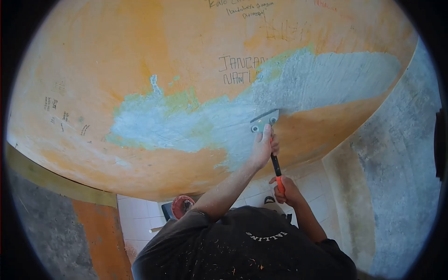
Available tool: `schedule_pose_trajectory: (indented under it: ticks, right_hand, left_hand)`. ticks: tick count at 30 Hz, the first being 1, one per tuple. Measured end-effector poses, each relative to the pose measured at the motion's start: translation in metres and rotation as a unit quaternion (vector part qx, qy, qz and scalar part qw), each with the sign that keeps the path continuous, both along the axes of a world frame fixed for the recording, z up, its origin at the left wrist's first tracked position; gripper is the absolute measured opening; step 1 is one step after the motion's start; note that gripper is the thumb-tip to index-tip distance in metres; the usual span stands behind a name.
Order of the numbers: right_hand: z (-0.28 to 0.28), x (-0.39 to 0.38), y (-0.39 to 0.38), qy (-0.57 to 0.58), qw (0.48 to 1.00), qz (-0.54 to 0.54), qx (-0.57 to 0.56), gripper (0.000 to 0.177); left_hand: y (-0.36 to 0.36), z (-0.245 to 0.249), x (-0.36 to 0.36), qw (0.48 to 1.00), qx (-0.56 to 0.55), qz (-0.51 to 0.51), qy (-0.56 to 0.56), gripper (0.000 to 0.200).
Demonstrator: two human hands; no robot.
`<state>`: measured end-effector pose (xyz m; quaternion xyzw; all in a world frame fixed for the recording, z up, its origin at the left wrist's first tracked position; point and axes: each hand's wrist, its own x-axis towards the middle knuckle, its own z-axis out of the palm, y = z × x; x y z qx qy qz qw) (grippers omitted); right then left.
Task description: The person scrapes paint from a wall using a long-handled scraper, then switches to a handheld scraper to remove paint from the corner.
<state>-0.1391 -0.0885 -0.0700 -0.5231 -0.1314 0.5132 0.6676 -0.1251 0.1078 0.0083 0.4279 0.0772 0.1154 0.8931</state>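
A wide-bladed wall scraper [264, 120] with a long black and orange handle lies against the painted wall [312, 133]. My left hand [267, 145] is wrapped round the handle just below the blade, its thumb on the metal head. Lower down, my right hand [288, 191] grips the orange end of the handle. The blade edge meets a bared pale blue-grey patch [340, 77] that runs across the orange paint. Ragged greenish edges border this patch on its left part. Handwritten letters [240, 70] stand on the orange paint above the blade.
A pink-red bucket [182, 206] stands on the white tiled floor [135, 207], left of my body. The grey-blue side wall [396, 140] adjoins at the right. At the lower left there is a grey and orange wall section [100, 233].
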Motion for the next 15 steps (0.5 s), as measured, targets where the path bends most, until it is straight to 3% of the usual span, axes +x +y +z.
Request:
schedule_pose_trajectory:
  ticks: [4,9,13,15]
  right_hand:
    - [0.021,0.001,0.004,-0.030,0.999,0.001,0.013,0.059]
    - [-0.001,0.003,0.000,-0.032,0.999,-0.010,-0.012,0.058]
    - [0.042,0.002,0.022,-0.020,0.999,-0.010,0.047,0.057]
    - [0.038,0.005,0.017,-0.030,0.998,-0.027,0.040,0.059]
  left_hand:
    - [0.001,0.021,0.005,0.999,-0.023,-0.003,-0.046,0.040]
    - [-0.005,-0.005,0.005,0.999,-0.027,-0.008,-0.016,0.040]
    - [0.011,0.063,0.009,0.997,0.038,0.000,-0.064,0.041]
    - [0.005,0.046,0.006,0.999,0.016,-0.001,-0.041,0.041]
